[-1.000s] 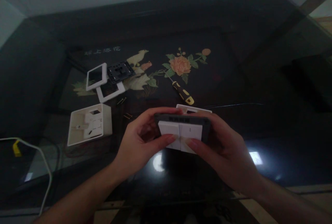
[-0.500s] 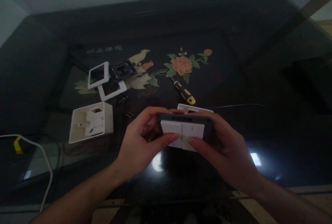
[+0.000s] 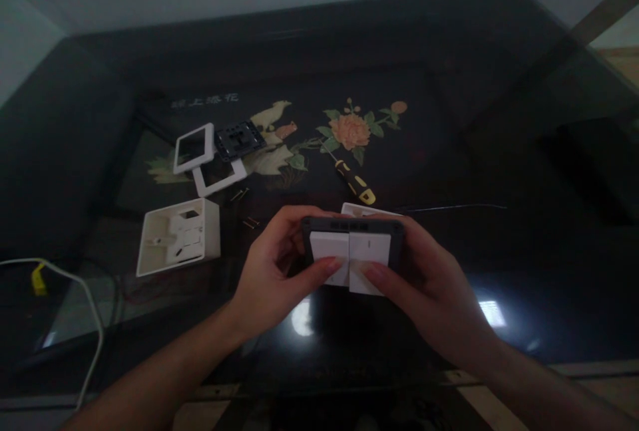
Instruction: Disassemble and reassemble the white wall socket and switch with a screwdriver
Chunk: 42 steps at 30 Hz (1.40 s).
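Left hand (image 3: 272, 275) and right hand (image 3: 435, 288) grip the two-rocker switch (image 3: 353, 250), partly hiding a white piece (image 3: 372, 209) behind

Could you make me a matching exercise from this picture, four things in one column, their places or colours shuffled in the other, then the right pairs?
Column one:
1. Screwdriver
2. Two-rocker switch
3. Open white box
4. Yellow tag

Column two:
A. Held between the left hand and the right hand
B. At the white cable, far left of the picture
C. On the dark table, left of both hands, its inside showing
D. Black and yellow, lying near the pictured flower

Pairs: 1-D, 2-A, 3-C, 4-B.
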Motion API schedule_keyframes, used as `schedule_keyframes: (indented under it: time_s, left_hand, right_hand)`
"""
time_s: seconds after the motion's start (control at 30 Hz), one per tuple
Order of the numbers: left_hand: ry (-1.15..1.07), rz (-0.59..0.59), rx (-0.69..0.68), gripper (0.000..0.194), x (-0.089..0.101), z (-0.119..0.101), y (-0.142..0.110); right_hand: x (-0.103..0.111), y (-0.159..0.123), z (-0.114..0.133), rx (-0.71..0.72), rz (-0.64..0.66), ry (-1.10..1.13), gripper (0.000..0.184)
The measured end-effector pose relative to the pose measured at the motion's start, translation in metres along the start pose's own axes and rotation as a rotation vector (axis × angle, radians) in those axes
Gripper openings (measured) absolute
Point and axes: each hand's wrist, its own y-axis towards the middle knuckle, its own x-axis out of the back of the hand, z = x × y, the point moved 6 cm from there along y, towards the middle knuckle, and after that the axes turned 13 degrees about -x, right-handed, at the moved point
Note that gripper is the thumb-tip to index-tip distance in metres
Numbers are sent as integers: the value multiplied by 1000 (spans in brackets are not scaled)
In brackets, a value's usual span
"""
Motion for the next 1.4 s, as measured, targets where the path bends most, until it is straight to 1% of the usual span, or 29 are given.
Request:
schedule_keyframes:
  time_s: [0.13,0.27,0.37,0.5,0.63,0.7,0.8,0.9,0.97,1.07,1.2,1.33,1.4]
  left_hand:
    - [-69,34,34,31,-3,0,0]
    - [-124,-13,129,20,-2,5,0]
    - [-112,-24,184,19,-2,10,-1]
    - [-74,-63,186,18,2,13,-2]
    - [-34,-109,181,22,10,14,-3]
    - [-24,-144,170,23,15,14,-3]
    - [-25,-175,175,23,19,16,-2]
    - [-9,-172,185,25,20,16,-1]
    - [-3,-165,184,26,19,16,0]
    - [3,-165,190,26,20,16,0]
    - [14,-158,207,26,22,19,1]
    - [-20,-167,223,26,22,23,3]
    - [-50,-172,223,25,20,22,4]
  right_hand:
    - [1,1,-2,-38,8,7,30]
    - [0,1,-4,-72,35,22,28]
    - [-1,1,-5,-84,41,50,26]
    - [-2,1,-9,-97,39,73,33]
    - [-1,1,-10,-78,55,144,43]
    - [3,1,-8,-49,24,152,41]
    - [13,1,-3,15,-82,90,30]
    - [23,0,3,85,-204,-4,22]
    - [26,-1,6,120,-249,-48,14]
    - [29,-2,6,133,-262,-70,12]
    - [31,-1,4,136,-245,-57,11]
    - [34,2,4,149,-222,-47,20]
    - [33,4,2,127,-196,-24,26]
